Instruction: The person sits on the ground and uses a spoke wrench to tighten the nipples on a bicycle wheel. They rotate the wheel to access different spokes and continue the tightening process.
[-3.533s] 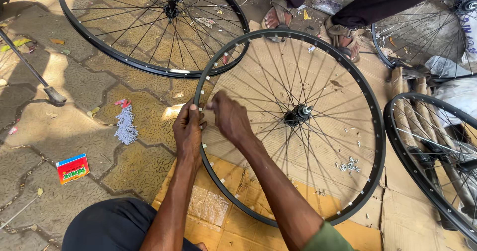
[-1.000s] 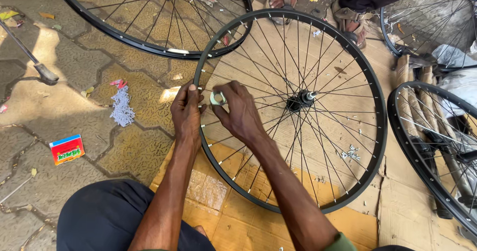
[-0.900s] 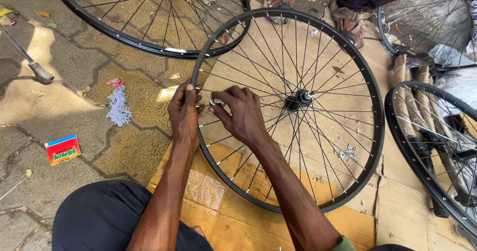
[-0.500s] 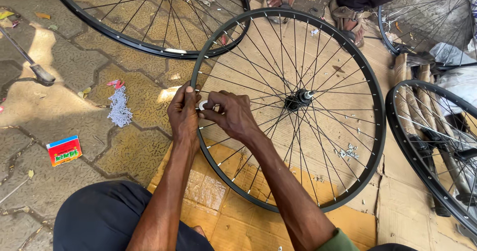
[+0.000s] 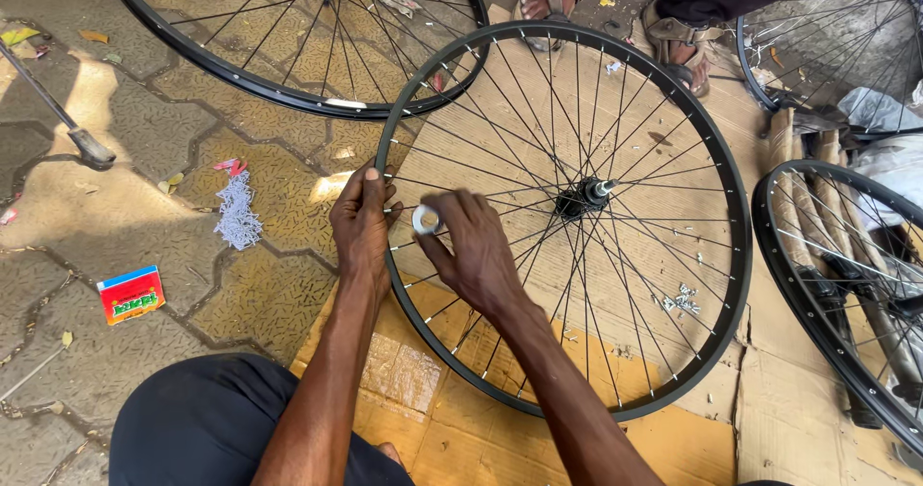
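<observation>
A black bicycle wheel rim (image 5: 740,255) with thin steel spokes and a central hub (image 5: 585,198) lies flat on brown cardboard (image 5: 461,438). My left hand (image 5: 361,224) rests on the rim's left edge, fingers pressed against the rim and spokes there. Just to its right, my right hand (image 5: 469,250) pinches a small round silver tool (image 5: 425,220) over the spokes close to the rim.
A second wheel (image 5: 288,82) lies at the top left and two more wheels (image 5: 846,294) at the right. Another person's sandalled feet (image 5: 678,44) are at the top. A small red box (image 5: 131,294), a white scrap bundle (image 5: 236,219) and a metal rod (image 5: 58,111) lie on the paving.
My right hand has drawn back slightly from the rim, holding the silver tool. The left hand stays on the rim. The view has shifted a little.
</observation>
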